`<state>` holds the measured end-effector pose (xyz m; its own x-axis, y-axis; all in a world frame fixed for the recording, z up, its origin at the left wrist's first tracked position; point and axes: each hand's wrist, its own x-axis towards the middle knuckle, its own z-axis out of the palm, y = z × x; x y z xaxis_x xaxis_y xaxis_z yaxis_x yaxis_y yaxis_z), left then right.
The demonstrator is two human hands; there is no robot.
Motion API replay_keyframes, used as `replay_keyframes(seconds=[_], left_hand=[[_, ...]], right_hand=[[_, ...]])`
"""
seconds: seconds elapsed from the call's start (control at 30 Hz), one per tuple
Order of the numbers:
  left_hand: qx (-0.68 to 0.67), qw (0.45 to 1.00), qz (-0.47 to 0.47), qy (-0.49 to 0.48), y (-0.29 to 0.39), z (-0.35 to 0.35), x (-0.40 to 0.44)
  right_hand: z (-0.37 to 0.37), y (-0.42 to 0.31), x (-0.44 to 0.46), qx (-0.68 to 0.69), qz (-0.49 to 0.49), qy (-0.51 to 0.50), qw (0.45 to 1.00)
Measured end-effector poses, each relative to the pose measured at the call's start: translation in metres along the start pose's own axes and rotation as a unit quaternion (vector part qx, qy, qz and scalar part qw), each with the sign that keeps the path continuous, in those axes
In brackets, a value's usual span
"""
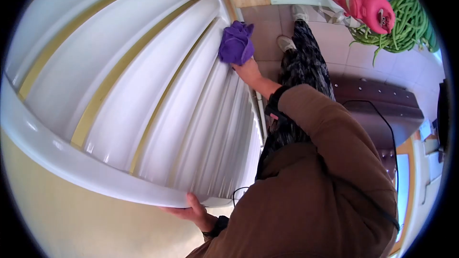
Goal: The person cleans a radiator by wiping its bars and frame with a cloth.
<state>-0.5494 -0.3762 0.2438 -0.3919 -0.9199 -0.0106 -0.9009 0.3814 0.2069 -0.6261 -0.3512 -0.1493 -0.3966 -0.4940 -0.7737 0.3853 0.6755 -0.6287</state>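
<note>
A white ribbed radiator (pixel 158 100) takes up the left half of the head view, with yellowish wall showing through the gaps between its columns. My right hand (pixel 248 70) is closed on a bunched purple cloth (pixel 236 43), which touches the columns close to the radiator's upper end. At the bottom, my left hand (pixel 193 211) grips the radiator's smooth white end rail, the thumb over the rail and the fingers partly hidden behind it.
Green beans (pixel 406 19) and a pink bottle (pixel 366 5) are at the upper right. A dark brown studded seat (pixel 382 98) stands right of my legs. Thin white pipes (pixel 260 110) run beside the radiator. Pinkish tiles (pixel 373 52) cover the floor.
</note>
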Motion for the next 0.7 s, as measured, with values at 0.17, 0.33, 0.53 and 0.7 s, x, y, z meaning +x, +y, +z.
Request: replay_keyframes(seconds=[0.17,0.33,0.53,0.7], left_hand=[[0.004,1.0,-0.002,0.004,-0.003,-0.001,-0.001],[0.025,0.999,-0.021,0.008,0.002,0.0,0.0],[0.014,1.0,0.013,-0.015,0.004,0.0,0.006],[-0.026,0.999,-0.011,-0.03,0.002,-0.003,0.006]], right_hand=[[0.002,0.018,0.033,-0.131,-0.101,0.001,0.986],[-0.02,-0.022,0.013,-0.035,0.094,0.038,0.994],[-0.104,-0.078,-0.05,0.006,-0.127,-0.101,0.987],[-0.18,-0.13,0.016,-0.215,-0.425,0.159,0.865]])
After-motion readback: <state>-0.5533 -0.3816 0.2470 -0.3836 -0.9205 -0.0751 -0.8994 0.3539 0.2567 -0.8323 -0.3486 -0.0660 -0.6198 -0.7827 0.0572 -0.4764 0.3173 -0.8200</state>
